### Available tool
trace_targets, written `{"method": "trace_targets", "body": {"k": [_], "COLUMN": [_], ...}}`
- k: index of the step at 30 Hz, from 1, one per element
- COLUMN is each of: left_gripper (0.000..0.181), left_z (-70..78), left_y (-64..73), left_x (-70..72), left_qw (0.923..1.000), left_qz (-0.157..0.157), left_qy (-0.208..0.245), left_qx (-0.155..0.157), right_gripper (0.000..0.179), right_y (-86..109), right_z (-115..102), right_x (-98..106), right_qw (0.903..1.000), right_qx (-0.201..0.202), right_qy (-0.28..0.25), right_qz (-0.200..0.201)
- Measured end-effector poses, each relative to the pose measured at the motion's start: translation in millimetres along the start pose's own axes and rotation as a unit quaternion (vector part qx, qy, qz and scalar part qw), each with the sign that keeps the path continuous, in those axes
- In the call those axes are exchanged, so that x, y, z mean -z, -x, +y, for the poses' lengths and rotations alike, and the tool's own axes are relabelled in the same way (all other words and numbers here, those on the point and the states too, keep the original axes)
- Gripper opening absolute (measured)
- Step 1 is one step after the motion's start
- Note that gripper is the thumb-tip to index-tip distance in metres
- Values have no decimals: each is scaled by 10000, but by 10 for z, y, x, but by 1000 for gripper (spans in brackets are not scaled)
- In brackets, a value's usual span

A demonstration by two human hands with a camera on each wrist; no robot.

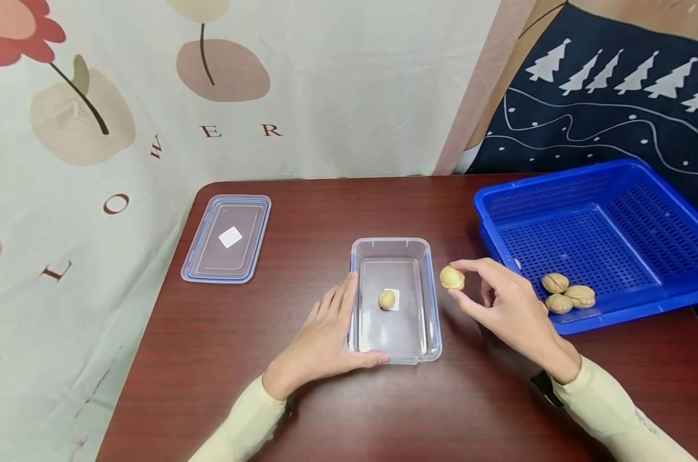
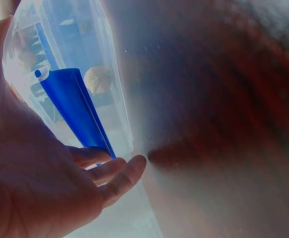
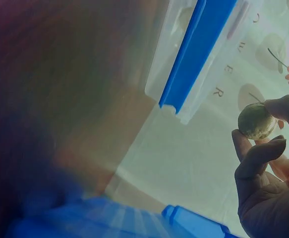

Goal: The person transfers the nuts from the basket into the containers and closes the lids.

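A clear plastic container [image 1: 424, 346] with blue side clips stands on the table, with one walnut [image 1: 386, 299] inside over a white square. My left hand [image 1: 324, 333] rests against the container's left side with straight fingers, its thumb lying at the front edge. In the left wrist view, its fingers reach beside a blue clip [image 2: 75, 106]. To the right of the container, my right hand [image 1: 507, 308] pinches another walnut [image 1: 452, 278] between thumb and fingertip. This walnut is just outside the container's right wall. The right wrist view shows the same walnut [image 3: 257, 122] held at the fingertips.
At the right stands a blue perforated basket [image 1: 661, 269] with several walnuts [image 1: 580, 296] in its near left corner; my right hand partly covers that corner. A clear lid [image 1: 226, 239] with a white square lies at the table's back left. Printed cloth [image 1: 349, 96] hangs behind.
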State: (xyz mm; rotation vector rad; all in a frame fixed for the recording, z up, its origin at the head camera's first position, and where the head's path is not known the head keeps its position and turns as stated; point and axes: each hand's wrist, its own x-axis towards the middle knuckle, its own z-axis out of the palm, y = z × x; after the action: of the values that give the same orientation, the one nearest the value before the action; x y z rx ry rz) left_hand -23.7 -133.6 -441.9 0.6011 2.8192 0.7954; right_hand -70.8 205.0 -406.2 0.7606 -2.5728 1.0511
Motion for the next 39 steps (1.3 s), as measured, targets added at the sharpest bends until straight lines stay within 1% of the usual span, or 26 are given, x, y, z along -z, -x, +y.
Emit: {"method": "trace_targets", "body": {"k": [2, 7, 11, 17, 24, 28, 32, 39], "left_gripper": [144, 145, 146, 145, 146, 146, 145, 144], "left_z": [5, 17, 20, 7, -1, -10, -7, 7], "left_y": [-3, -3, -1, -3, -10, -6, -4, 2], "left_x": [1, 4, 3, -8, 2, 7, 12, 18], "left_qw": [10000, 9999, 9998, 9999, 9998, 9997, 9997, 9997], "left_qz": [13, -92, -115, -90, -166, -186, -186, -222], "left_qy": [-4, -5, 5, -2, 11, -32, -47, -92], "left_qx": [4, 111, 136, 73, 143, 141, 115, 76], "right_gripper": [48, 45, 43, 41, 42, 42, 40, 37], "right_y": [-5, -19, -32, -76, -149, -199, -238, -306], "right_z": [1, 14, 18, 45, 58, 55, 44, 15], "right_x": [-40, -156, -252, -338, -409, -475, -538, -636], "right_qw": [10000, 9997, 9994, 9992, 9984, 9973, 9961, 9934], "right_qx": [-36, -92, 4, 148, 165, 336, 417, 352], "right_qy": [-1, -52, -137, -152, -144, -118, 22, 338], "right_qz": [-65, -206, -323, -329, -517, -638, -772, -1042]}}
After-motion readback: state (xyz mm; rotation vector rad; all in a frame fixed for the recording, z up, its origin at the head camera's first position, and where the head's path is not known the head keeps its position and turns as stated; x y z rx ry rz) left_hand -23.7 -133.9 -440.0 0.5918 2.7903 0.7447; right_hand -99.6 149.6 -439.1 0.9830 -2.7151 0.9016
